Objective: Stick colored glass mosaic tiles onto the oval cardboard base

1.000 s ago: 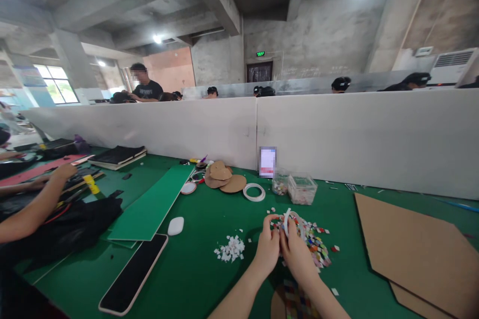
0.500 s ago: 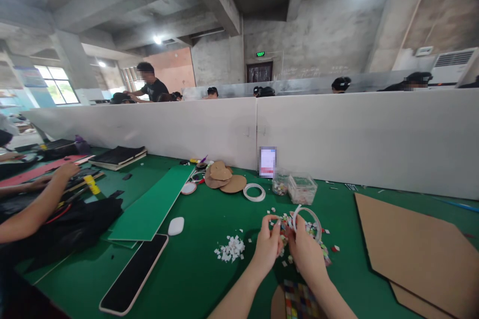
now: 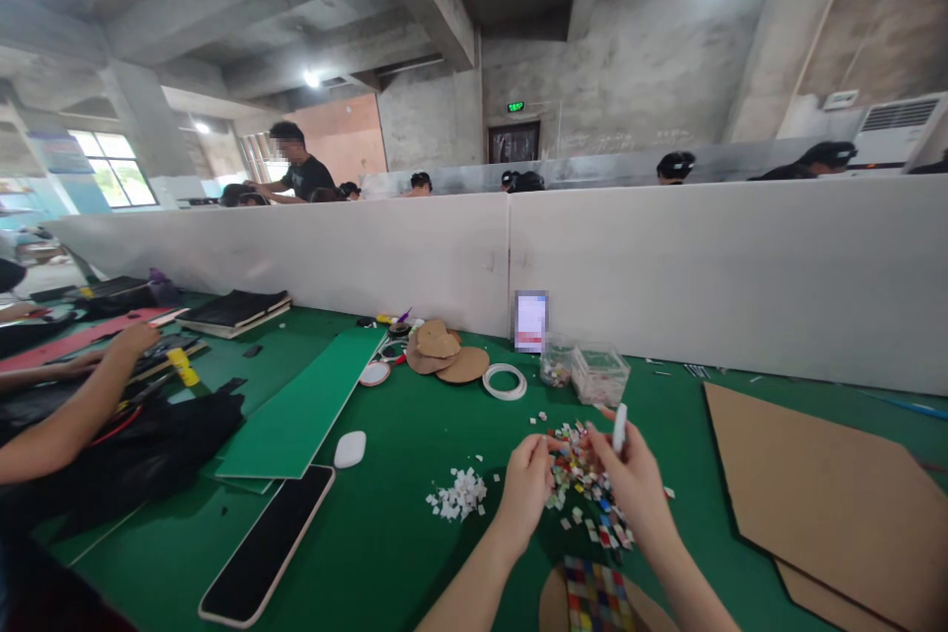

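My right hand (image 3: 633, 476) grips a white roll of tape (image 3: 620, 427), which shows edge-on above its fingers. My left hand (image 3: 527, 484) is closed in a pinch just to the left; what its fingertips hold is too small to make out. Beneath and between both hands lies a loose pile of small coloured mosaic tiles (image 3: 585, 486), partly covered by the right hand. Close to me, a round brown board (image 3: 552, 602) bears a block of coloured tiles in rows (image 3: 598, 592), cut off by the lower frame edge.
White chips (image 3: 459, 494) lie left of my hands. Behind stand clear plastic boxes (image 3: 599, 375), another tape roll (image 3: 505, 382) and brown discs (image 3: 463, 364). A phone (image 3: 267, 548) and green board (image 3: 303, 415) lie left, brown boards (image 3: 822, 494) right. A co-worker's arm (image 3: 81, 410) reaches in at far left.
My right hand has moved slightly right, away from the left hand. The tape roll in it has turned from ring-on to edge-on, and more of the tile pile shows.
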Tool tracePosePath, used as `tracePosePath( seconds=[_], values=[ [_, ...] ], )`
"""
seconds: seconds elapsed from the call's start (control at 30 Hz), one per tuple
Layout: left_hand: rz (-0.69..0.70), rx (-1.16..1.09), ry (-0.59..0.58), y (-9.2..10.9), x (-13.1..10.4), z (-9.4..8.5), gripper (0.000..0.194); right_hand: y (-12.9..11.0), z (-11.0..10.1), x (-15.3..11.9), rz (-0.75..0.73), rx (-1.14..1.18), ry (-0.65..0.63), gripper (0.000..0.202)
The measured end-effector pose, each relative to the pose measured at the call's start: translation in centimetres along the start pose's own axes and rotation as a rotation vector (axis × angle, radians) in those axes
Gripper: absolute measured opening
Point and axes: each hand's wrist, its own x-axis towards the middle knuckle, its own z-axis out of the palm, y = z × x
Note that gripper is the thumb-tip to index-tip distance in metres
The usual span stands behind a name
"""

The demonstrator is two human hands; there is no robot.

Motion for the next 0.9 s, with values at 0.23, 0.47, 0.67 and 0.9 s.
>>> tracePosePath(
  seconds=[0.23, 0.47, 0.67, 0.9],
  values=[
    [-0.019, -0.046, -0.007, 1.0, -0.3, -0.1, 0.04, -3.0, -5.1, 1.7, 0.223, 0.877, 0.061, 0.02],
    [0.0, -0.041, -0.025, 2.3, -0.6, -0.2, 0.036, -4.2, -4.3, -0.8, 0.166, 0.42, -0.314, 0.037],
    [0.082, -0.006, -0.088, 2.6, -1.6, 0.3, 0.024, -1.0, -0.5, -3.3, 0.318, 0.119, -0.404, 0.045],
    [0.173, 0.207, -0.169, 2.4, -2.7, 0.4, 0.025, 1.4, 0.9, -4.9, 0.208, 0.029, -0.303, 0.047]
  ],
)
